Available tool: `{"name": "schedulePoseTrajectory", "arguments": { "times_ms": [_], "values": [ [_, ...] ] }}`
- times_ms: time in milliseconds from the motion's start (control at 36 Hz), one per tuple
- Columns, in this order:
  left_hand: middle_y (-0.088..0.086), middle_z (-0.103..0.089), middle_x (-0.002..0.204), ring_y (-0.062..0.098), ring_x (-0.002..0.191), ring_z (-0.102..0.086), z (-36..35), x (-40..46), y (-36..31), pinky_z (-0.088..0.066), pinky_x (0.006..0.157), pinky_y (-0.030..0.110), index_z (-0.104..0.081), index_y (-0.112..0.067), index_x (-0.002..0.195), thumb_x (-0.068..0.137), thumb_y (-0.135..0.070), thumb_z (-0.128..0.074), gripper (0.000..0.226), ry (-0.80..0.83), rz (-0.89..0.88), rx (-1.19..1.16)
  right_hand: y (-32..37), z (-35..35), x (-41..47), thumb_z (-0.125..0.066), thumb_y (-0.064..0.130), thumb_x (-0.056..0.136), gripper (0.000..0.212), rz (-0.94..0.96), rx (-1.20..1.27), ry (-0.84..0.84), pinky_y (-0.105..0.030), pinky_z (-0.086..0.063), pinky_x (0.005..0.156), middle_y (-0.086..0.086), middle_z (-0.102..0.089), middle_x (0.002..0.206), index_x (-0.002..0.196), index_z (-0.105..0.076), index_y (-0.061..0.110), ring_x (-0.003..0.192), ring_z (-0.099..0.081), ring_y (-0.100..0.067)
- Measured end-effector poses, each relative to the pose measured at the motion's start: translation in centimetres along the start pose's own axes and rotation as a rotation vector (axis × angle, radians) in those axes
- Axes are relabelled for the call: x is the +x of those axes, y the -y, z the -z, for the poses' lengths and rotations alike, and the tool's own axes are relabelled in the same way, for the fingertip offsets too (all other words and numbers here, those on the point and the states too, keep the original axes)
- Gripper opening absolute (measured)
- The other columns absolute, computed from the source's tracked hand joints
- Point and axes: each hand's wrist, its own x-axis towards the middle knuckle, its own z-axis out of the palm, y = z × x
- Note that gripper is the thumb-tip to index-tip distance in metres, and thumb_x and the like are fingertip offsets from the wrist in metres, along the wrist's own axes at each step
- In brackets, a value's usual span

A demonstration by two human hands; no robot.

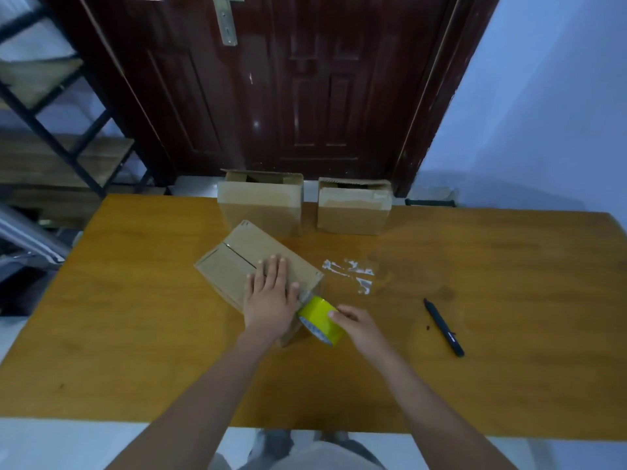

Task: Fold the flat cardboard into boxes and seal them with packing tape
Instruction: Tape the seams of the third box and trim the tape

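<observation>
Cardboard box [237,266] in work, lying near the table [135,334] centre, is being pressed down by the left hand [271,300], fingers flat. Yellow tape roll [320,320] is being gripped by the right hand [356,325] at the box's near corner. Two boxes [261,205] [354,206] are standing at the far edge, apparently assembled, tops seemingly still unsealed. Sealing is judged under way.

An orange-brown wooden tabletop [135,334] stands before a dark reddish-brown panelled wooden door [271,96] with a metal handle plate [228,25]. Pale bluish wall [543,113] lies right; a black-framed wooden shelf rack [61,140] stands left, over pale floor [84,442].
</observation>
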Motion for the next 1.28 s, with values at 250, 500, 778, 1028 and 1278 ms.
{"name": "schedulePoseTrajectory", "arguments": {
  "times_ms": [250, 500, 778, 1028, 1278],
  "values": [
    [-0.005, 0.012, 0.158, 0.017, 0.145, 0.014, -0.4, 0.1, 0.0, 0.005, 0.118, 0.036, 0.008, -0.024, 0.151, 0.101, -0.046, -0.010, 0.058, -0.013, 0.010, 0.077, -0.4, -0.2, 1.3, -0.055, 0.020, 0.094, 0.042, 0.087, -0.209, -0.010, -0.016, -0.025, 0.045, 0.012, -0.034, 0.045, 0.055, -0.040, 0.025, 0.039, -0.035, 0.003],
    [-0.010, 0.014, 0.157, 0.014, 0.145, 0.014, -0.5, 0.0, -0.1, 0.004, 0.118, 0.036, 0.011, -0.029, 0.149, 0.100, -0.049, -0.008, 0.057, -0.016, -0.014, 0.097, -3.9, 0.3, 1.8, -0.044, 0.064, 0.087, 0.051, -0.116, -0.649, 0.024, -0.032, -0.030, 0.055, -0.001, -0.047, 0.058, 0.061, -0.047, 0.020, 0.060, -0.047, -0.017],
    [-0.010, 0.014, 0.157, 0.013, 0.145, 0.014, -0.1, 0.1, 0.1, 0.004, 0.118, 0.036, 0.010, -0.029, 0.150, 0.100, -0.049, -0.009, 0.057, 0.008, -0.020, 0.088, -7.2, 2.0, -1.5, -0.052, 0.071, 0.075, 0.072, -0.043, -0.069, 0.032, -0.030, -0.033, 0.062, -0.006, -0.046, 0.070, 0.074, -0.057, 0.000, 0.066, -0.046, -0.016],
    [-0.012, 0.015, 0.157, 0.012, 0.145, 0.016, -0.1, 0.3, 0.1, 0.005, 0.119, 0.037, 0.010, -0.031, 0.150, 0.099, -0.050, -0.009, 0.057, 0.036, -0.008, 0.080, -6.2, 2.0, -1.3, -0.046, 0.065, 0.082, 0.067, 0.025, -0.311, 0.005, -0.031, -0.028, 0.053, -0.006, -0.040, 0.060, 0.065, -0.049, 0.000, 0.054, -0.040, -0.016],
    [-0.006, 0.004, 0.159, 0.017, 0.146, 0.006, 0.1, 0.2, -0.2, -0.001, 0.118, 0.039, -0.004, -0.027, 0.152, 0.100, -0.049, -0.021, 0.058, 0.005, 0.004, 0.054, -6.1, 2.5, -1.2, -0.043, 0.055, 0.092, 0.053, -0.147, -0.596, -0.001, -0.026, -0.026, 0.042, 0.002, -0.037, 0.051, 0.055, -0.037, 0.019, 0.044, -0.037, -0.010]
  ]
}}
